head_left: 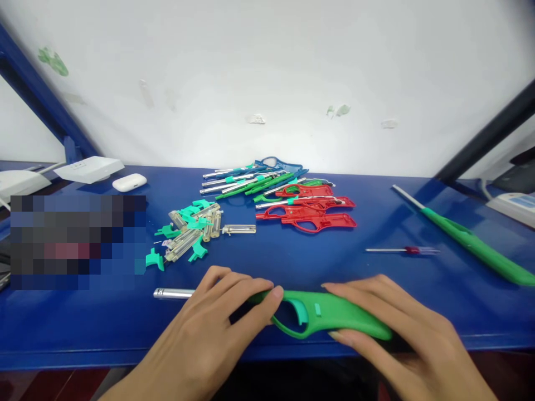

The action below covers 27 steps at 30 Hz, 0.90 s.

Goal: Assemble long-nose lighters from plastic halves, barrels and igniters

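Note:
A green long-nosed gas lighter (334, 314) lies across the front of the table, its metal tube pointing left. It has a teal trigger inside the loop and a small teal switch on its side. My left hand (225, 323) closes over the neck near the trigger loop, covering part of the tube. Thumb and fingers of my right hand (401, 328) grip the handle end from both edges. Beyond my hands lies a screwdriver (412, 250) with a red and clear handle. Another green lighter (472, 239) rests at the right.
Clear fuel tanks (184, 245) and teal triggers (154, 259) are heaped left of centre. Red casing halves (320, 221), blue casing parts (284, 165) and metal tubes lie behind. A white case (129, 182) and a white box (90, 169) stand back left. A pixelated patch hides the left side.

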Each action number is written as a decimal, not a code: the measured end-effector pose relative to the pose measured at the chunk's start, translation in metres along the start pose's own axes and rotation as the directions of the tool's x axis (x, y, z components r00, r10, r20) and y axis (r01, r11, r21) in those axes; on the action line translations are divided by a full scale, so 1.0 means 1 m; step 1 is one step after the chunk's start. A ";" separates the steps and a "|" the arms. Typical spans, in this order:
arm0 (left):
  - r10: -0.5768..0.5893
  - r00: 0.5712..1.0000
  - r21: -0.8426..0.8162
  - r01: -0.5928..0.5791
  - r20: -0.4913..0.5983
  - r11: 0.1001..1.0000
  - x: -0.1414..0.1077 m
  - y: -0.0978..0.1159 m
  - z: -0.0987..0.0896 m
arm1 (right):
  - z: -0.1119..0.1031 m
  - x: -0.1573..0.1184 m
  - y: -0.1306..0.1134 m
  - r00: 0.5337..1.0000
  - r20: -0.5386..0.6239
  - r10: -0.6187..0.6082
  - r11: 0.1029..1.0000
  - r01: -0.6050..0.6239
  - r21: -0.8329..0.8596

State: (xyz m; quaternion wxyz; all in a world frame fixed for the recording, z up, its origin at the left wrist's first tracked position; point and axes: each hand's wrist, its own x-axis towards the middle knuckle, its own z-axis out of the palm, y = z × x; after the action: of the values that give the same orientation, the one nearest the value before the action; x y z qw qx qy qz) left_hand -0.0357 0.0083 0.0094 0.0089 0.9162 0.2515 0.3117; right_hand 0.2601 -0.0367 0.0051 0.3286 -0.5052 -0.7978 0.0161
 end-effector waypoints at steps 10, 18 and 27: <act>-0.048 0.999 -0.002 0.048 0.023 0.999 0.001 0.000 0.003 | 0.002 -0.003 0.004 0.997 -0.056 -0.051 0.998 0.049 -0.036; -0.097 0.994 0.003 0.097 -0.054 0.995 0.011 0.008 0.001 | 0.002 -0.005 -0.001 0.979 -0.160 -0.126 0.992 0.128 0.004; -0.067 0.995 -0.007 0.066 -0.074 0.998 0.003 0.007 0.003 | 0.007 0.001 -0.010 0.990 -0.143 -0.021 1.000 0.020 -0.007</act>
State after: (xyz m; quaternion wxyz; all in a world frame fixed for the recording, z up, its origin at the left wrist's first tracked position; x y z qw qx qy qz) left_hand -0.0287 0.0036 0.0104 0.0122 0.8952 0.2813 0.3456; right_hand 0.2479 -0.0386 0.0035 0.3837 -0.4976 -0.7775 -0.0258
